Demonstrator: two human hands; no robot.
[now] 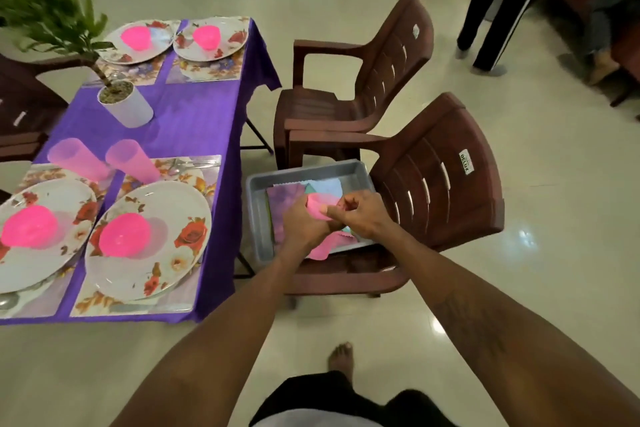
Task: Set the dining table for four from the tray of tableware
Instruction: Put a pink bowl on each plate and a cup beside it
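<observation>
While you stand on bare floor [353, 322] at lower centre, the right edge of the purple table [194, 121] lies just left of the grey tray [258, 204], set on the near brown chair [446, 191]. Above it your left hand [301, 224] grips a pink cup [316, 205]; your right hand [362, 215] pinches the same cup. Coloured napkins [287, 198] lie inside the tray.

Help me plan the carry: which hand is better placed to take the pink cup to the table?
Probably left: the left hand holds the pink cup over the tray, and the table lies on its side; the right hand only pinches the rim.
</observation>
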